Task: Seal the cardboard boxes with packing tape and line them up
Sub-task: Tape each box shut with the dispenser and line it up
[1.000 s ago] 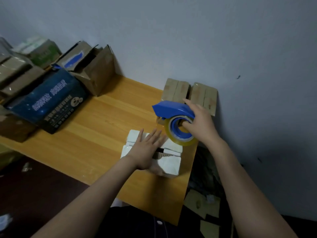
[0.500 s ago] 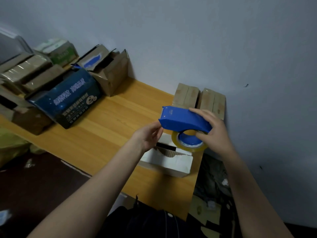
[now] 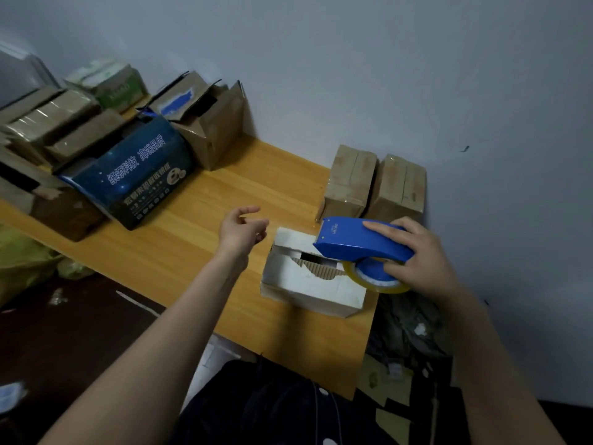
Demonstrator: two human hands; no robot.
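Observation:
A white cardboard box (image 3: pixel 308 284) lies on the wooden table (image 3: pixel 199 239) near its right end, its top flaps parted with a torn gap showing. My right hand (image 3: pixel 414 255) grips a blue tape dispenser (image 3: pixel 359 242) with a yellowish tape roll, held over the box's right half. My left hand (image 3: pixel 240 228) hovers left of the box with fingers loosely apart, holding nothing. Two brown taped boxes (image 3: pixel 349 181) (image 3: pixel 398 187) stand side by side against the wall behind the white box.
A dark blue printed carton (image 3: pixel 134 175) and several brown boxes (image 3: pixel 205 123) crowd the table's left end, with a green-white box (image 3: pixel 109 81) behind. The table's right edge drops to a floor littered with scraps (image 3: pixel 404 332).
My left hand left the white box's top, rose to the dispenser's front, then drew back to the left. The dispenser came down lower over the box's right side.

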